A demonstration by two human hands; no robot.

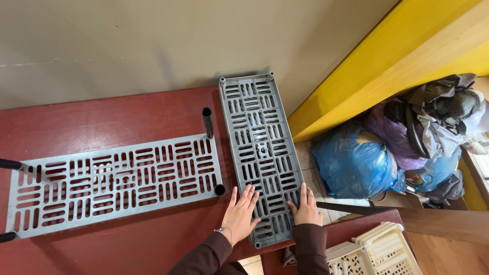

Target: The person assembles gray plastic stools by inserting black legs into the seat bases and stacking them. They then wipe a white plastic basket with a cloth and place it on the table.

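Note:
A grey slotted plastic shelf panel (259,145) lies along the right end of a dark red table (102,117), its far end against the wall. My left hand (240,214) rests flat on the panel's near left edge, fingers spread. Flat on the near right part of the same panel lies my right hand (306,206). A second grey slotted shelf (114,181) lies crosswise to the left, with black tube posts (207,122) standing in its corners.
The beige wall (153,40) backs the table. Blue and purple filled bags (356,163) and bundled cloth sit on the floor at right beside a yellow ledge (407,56). A cream slotted plastic crate (372,252) stands at the lower right.

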